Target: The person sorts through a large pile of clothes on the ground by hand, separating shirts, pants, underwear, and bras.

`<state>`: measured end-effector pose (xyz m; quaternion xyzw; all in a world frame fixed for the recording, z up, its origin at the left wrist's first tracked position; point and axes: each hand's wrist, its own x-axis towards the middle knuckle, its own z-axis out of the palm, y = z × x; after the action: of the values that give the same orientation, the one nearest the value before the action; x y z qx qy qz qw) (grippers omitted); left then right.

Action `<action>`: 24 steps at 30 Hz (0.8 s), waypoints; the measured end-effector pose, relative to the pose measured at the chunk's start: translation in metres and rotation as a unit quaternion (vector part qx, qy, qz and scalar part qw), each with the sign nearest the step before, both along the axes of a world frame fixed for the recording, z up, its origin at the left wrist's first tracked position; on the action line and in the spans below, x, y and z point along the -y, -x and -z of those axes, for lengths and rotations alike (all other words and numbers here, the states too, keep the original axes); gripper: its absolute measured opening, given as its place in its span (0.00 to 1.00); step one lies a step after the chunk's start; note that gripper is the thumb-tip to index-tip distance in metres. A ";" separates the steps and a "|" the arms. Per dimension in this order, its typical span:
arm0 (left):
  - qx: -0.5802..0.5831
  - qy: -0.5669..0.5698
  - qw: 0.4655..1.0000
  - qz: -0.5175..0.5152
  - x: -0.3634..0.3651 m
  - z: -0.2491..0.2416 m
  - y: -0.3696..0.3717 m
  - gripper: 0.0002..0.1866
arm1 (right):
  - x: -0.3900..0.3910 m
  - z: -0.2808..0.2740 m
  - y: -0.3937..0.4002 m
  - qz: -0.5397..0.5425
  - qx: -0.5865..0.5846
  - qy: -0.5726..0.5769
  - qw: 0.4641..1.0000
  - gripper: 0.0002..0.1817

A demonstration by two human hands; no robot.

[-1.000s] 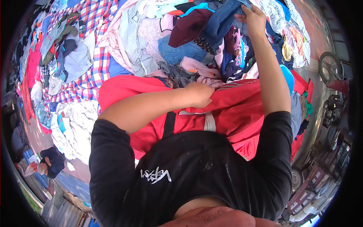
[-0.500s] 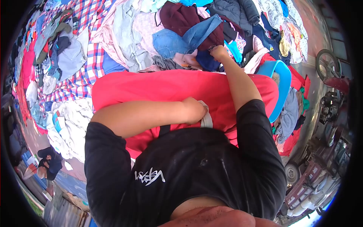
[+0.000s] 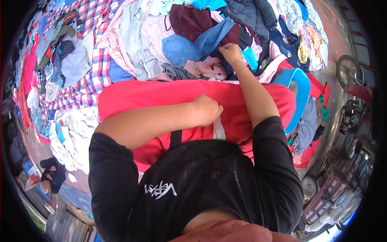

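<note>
My left hand [image 3: 207,111] is closed over the lap of the red trousers [image 3: 161,94]. A pale strap [image 3: 219,131] runs down from beneath its curled fingers. Farther forward, my right hand [image 3: 231,53] pinches the edge of a dark navy cloth [image 3: 227,66] in the pile. Faded blue denim [image 3: 181,49] and a maroon garment [image 3: 189,21] lie just left of that hand. A pink printed cloth [image 3: 207,68] shows below the denim.
White clothes [image 3: 78,133] lie at the left, near a checked cloth [image 3: 100,60]. A blue plastic container [image 3: 300,97] stands by the right knee. A wheel [image 3: 349,71] and machinery are at the far right. Another person [image 3: 52,174] is at the lower left.
My left hand has risen slightly, and more of the pale strap shows below it. My right hand has shifted a little up and left. More of the pink printed cloth is exposed.
</note>
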<state>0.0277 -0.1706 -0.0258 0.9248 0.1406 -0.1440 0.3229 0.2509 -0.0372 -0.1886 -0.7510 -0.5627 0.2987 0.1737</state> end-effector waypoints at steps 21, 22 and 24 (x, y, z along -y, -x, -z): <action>0.283 0.162 0.864 -0.383 -0.129 -0.051 -0.019 0.29 | 0.018 -0.482 0.012 -0.204 -0.451 -0.445 0.746 0.08; 0.319 0.210 0.821 -0.423 -0.122 -0.055 -0.021 0.15 | 0.015 -0.476 0.013 -0.183 -0.450 -0.424 0.764 0.11; 0.355 0.331 0.748 -0.453 -0.116 -0.058 -0.021 0.15 | 0.011 -0.438 0.039 0.016 -0.349 -0.441 0.827 0.14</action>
<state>0.0490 -0.0547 0.0320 0.5721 0.3618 0.3201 0.6628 0.2118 -0.0485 0.2489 -0.4495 -0.5241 0.2580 0.6758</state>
